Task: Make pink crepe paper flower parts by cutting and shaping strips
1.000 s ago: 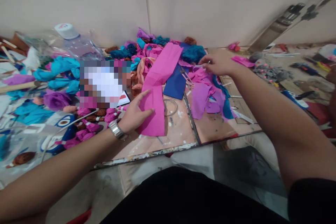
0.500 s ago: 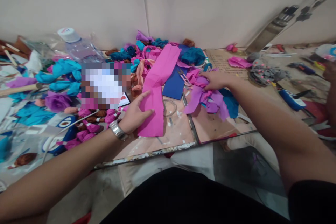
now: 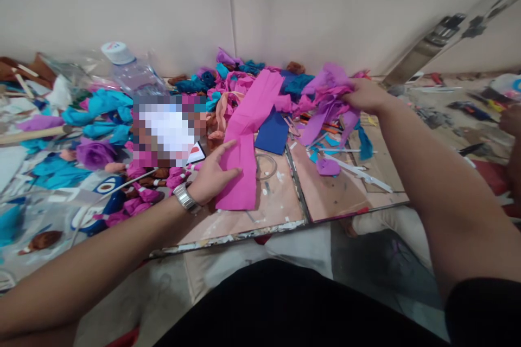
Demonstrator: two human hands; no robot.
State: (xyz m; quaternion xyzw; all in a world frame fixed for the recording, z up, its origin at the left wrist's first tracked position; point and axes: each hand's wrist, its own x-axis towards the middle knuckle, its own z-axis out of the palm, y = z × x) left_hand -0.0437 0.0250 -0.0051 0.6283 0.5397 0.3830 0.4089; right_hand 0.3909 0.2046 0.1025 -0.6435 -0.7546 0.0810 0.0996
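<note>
My left hand (image 3: pixel 215 174), with a metal watch at the wrist, lies with fingers spread on a long pink crepe paper strip (image 3: pixel 241 190). The strip bends midway and runs up toward the back of the table. At the back right, my right hand (image 3: pixel 363 96) is closed round a loose bunch of purple, pink and teal crepe paper scraps (image 3: pixel 330 78), raised off the board. Its fingertips are partly hidden by the paper. A dark blue card (image 3: pixel 272 134) lies between my hands, beside a wire ring (image 3: pixel 266 167).
Crumpled blue and purple paper flowers (image 3: pixel 95 153), a clear bottle (image 3: pixel 136 78) and a pixelated bright screen (image 3: pixel 166 129) crowd the left. White strips (image 3: pixel 358 169) and a small purple scrap (image 3: pixel 328 167) lie at right. Another person's hand (image 3: pixel 510 116) is at the far right edge.
My right hand has moved up and back, lifting the bunch of paper scraps and uncovering white strips and small scraps beneath. My left hand stays on the pink strip.
</note>
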